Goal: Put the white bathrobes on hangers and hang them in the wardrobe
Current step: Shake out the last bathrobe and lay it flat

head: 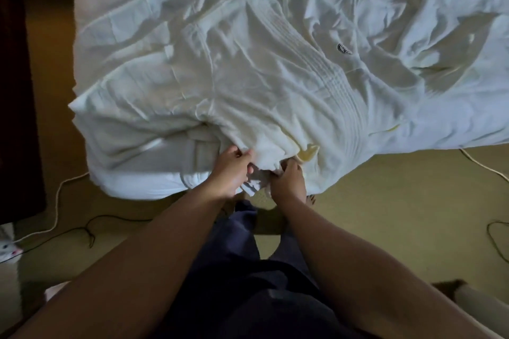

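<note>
Grip: left hand (234,170) and right hand (286,177), fingers curled, pinching the hem of white cloth bathrobe (261,85).
Risk: a pull may drag rumpled white duvet (440,22) along, or the bunched hem may slip.

Dim room, soft blur, wide-angle edge warp, dark corners.

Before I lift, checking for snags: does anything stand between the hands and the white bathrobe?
Nothing visible does: the left hand and right hand grip the white bathrobe by its hem at the bed corner.
</note>
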A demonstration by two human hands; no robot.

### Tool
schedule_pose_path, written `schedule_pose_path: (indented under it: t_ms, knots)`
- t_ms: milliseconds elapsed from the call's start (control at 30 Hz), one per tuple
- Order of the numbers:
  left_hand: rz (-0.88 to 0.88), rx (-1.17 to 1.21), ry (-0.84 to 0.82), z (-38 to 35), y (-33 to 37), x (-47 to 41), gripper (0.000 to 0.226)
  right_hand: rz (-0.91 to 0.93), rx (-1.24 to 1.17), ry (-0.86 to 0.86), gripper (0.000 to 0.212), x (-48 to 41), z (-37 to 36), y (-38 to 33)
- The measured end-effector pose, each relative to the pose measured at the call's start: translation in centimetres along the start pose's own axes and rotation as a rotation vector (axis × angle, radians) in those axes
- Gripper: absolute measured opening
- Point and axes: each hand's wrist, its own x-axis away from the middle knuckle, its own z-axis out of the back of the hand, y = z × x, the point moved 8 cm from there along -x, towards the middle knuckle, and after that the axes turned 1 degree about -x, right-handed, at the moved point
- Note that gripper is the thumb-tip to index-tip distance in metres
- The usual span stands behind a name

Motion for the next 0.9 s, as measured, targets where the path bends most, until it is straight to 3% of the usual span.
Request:
schedule_pose_path:
  t_ms: [100,200,333,433,533,700,800,900]
  knots:
    - [-0.015,0.022,0.002,0.4,0.0,-0.2,0.019,0.145,0.044,-0.042,0.025,-0.1,0.8,-0.1]
    - [-0.038,-0.078,0.033,0.2,-0.2,-0.2,0.006,0.218,0.061,-0.149,0.036,0.3,1.9,0.3]
    - [0.031,-0.274,-0.012,-0.9,-3.2,-0.9,0.05,0.301,0.195,-0.171,0.037,1.4,4.2,1.8]
    - [-0.029,-0.188,0.013,-2.6,-4.7,-1.1,0.054,0.426,0.168,-0.143,0.011,3.3,6.0,0.9]
    - [-0.015,-0.123,0.027,-4.1,-5.9,-1.1,0.064,0.523,0.165,-0.119,0.005,5.3,7.3,-0.5]
    - [-0.19,-0.341,0.114,-2.6,-5.3,0.5,0.037,0.615,0.18,-0.097,0.039,7.5,7.7,-2.2]
    - [-0.321,-0.542,0.198,0.5,-4.5,3.1,0.032,0.651,0.247,-0.075,0.053,8.3,7.8,-2.0]
    - [-0.33,-0.873,0.352,4.3,-5.2,5.0,0.023,0.627,0.463,-0.213,0.064,9.4,5.4,-0.8]
